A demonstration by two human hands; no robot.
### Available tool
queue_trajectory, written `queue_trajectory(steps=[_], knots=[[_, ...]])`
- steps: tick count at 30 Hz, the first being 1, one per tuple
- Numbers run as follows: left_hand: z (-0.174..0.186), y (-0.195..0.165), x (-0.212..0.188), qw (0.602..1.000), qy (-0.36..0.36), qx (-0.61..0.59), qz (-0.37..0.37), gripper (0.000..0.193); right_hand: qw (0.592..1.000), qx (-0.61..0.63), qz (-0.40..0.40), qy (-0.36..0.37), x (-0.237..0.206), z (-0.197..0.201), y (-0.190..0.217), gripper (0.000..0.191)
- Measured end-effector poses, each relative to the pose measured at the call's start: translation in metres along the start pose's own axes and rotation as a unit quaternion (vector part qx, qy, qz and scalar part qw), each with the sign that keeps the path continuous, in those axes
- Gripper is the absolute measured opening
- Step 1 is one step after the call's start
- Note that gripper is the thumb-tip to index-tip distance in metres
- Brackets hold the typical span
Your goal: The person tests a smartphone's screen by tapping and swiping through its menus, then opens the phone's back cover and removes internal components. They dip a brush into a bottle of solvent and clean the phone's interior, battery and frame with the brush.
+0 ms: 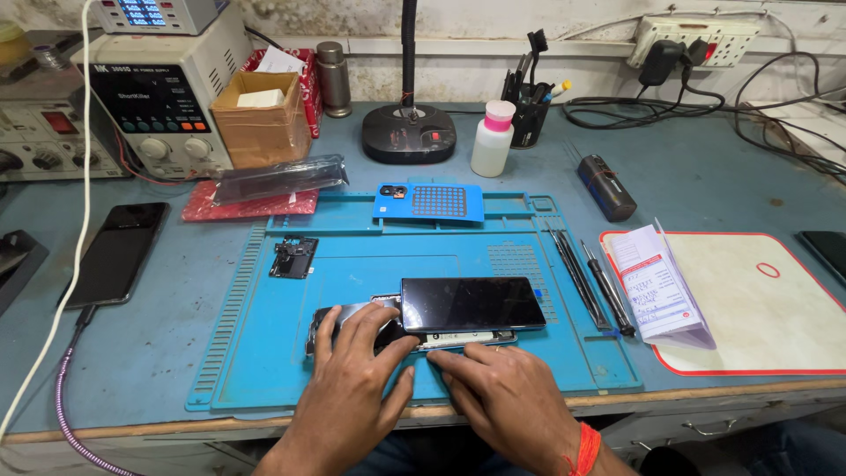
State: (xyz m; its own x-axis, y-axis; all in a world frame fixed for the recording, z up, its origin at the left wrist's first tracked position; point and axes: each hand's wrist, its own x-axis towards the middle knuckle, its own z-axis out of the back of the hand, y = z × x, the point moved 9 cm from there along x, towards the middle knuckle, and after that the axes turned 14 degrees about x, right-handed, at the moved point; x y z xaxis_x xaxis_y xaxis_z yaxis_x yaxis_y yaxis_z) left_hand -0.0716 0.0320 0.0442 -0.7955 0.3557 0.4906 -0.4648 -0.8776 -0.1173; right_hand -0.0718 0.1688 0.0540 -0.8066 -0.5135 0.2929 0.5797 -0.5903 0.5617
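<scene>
Left hand: the left hand (352, 375) lies spread, palm down, fingers pressing on the left part of an opened phone body (352, 319) at the near middle of the blue work mat (264, 353)
Right hand: the right hand (502, 392), an orange thread at its wrist, rests flat with fingers stretched along the phone's near edge, gripping nothing
Screen: a dark display panel (471, 304) sits shifted to the right over the phone body, its left end raised off the frame
Mat: a small circuit board (293, 257) lies at upper left, a blue back cover (429, 202) at the far edge, slim tools (586, 278) along the right side
Bench: a white bottle with pink cap (493, 138), a paper slip (656, 286) on a white pad, a second phone (119, 251) on a cable at left
</scene>
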Motion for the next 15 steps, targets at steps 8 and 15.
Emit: queue_trajectory(steps=[8,15], knots=[[0.001,-0.005,-0.003,1.0,-0.017,0.003,-0.008,0.031,1.0,0.006,0.015,-0.008,-0.005,0.0,-0.001,0.027],[-0.011,-0.007,0.008,1.0,-0.014,0.007,-0.007,0.032,1.0,-0.005,0.015,-0.002,0.0,0.004,-0.018,0.028]])
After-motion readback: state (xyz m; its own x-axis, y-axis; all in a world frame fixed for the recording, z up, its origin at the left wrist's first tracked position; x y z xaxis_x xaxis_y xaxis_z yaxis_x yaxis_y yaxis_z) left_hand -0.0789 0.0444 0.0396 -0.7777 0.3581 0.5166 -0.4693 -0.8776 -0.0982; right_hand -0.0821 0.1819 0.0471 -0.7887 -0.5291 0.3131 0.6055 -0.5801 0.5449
